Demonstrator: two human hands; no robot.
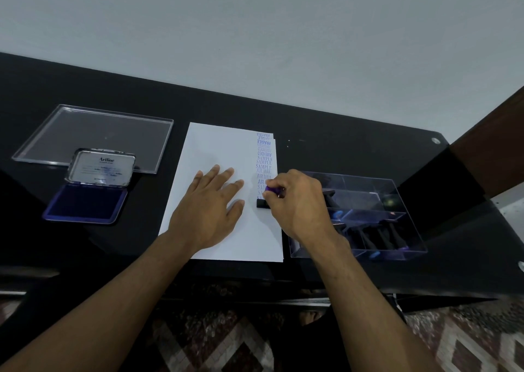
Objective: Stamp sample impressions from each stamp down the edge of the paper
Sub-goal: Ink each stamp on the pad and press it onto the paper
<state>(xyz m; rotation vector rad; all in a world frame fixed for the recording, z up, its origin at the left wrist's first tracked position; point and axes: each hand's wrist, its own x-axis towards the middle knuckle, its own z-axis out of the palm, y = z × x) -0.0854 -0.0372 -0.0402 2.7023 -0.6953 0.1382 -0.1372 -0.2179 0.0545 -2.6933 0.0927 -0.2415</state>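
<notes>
A white sheet of paper [215, 150] lies on the black desk, with a column of blue stamped words [264, 156] down its right edge. My left hand [211, 210] rests flat on the paper, fingers spread. My right hand [297, 204] grips a stamp [262, 203] with a purple handle and black base, pressed on the paper's right edge below the printed words. An open ink pad [85, 204] with a blue pad and raised metal lid sits at the left.
A clear plastic box [368, 215] holding several more stamps stands right of the paper, close to my right wrist. Its clear lid [96, 133] lies at the back left behind the ink pad. The desk's front edge [255, 278] runs under my forearms.
</notes>
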